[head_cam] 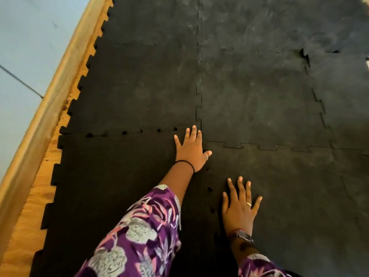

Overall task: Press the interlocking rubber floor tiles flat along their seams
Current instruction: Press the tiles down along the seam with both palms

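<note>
While both palms lay spread and flat, the left hand (190, 149) pressed the near-left tile (111, 176) at the four-tile corner; the right hand (239, 206) lay beside the near seam (209, 189). Gaps suggested pressing tab by tab.

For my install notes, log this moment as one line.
left hand: flat at tile corner junction | right hand: flat on near-right tile beside seam | seam gaps visible

Floor tiles (139, 86) black, dusty grey at upper right. Sleeve (143, 226) purple, pink-and-white floral. Baseboard (50, 92) tan wood; wall (30, 37) pale blue.
</note>
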